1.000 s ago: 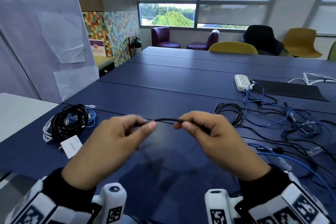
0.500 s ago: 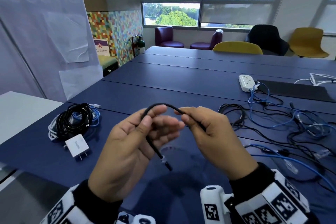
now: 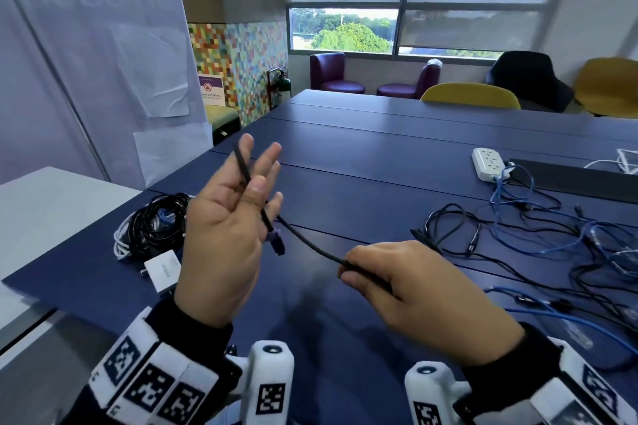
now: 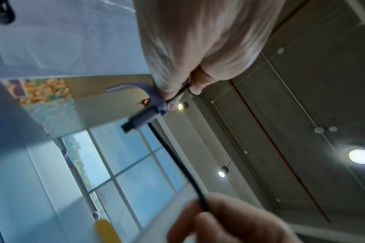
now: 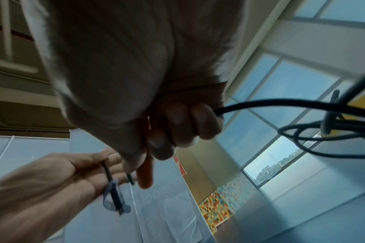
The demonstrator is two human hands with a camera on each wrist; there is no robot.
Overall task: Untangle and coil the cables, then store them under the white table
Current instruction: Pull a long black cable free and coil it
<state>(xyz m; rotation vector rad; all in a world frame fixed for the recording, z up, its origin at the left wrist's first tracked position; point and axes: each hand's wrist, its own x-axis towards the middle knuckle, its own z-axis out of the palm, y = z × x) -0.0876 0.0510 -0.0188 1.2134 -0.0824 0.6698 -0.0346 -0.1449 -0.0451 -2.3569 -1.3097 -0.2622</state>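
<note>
A thin black cable [image 3: 310,245] runs between both hands above the blue table [image 3: 362,166]. My left hand [image 3: 255,183] is raised, palm toward me, fingers straight up. Its thumb pins the cable against the fingers, and the cable passes over the fingers and behind them. The plug end [image 3: 277,243], with a purple tie, hangs below the thumb and shows close up as the plug [image 4: 139,120] in the left wrist view. Lower right, my right hand [image 3: 397,279] grips the cable in a fist. The cable [image 5: 260,102] leaves that fist toward a tangle.
Coiled cables [image 3: 155,224] and a white charger [image 3: 162,269] lie at the blue table's left corner, beside the white table [image 3: 45,203]. A tangle of black and blue cables [image 3: 552,241] spreads at the right, near a white power strip [image 3: 488,164]. Chairs stand along the far side.
My left hand rose and opened its fingers upward, the cable now laid over them. My right hand slid down and right along the cable, and the hands drew apart.
</note>
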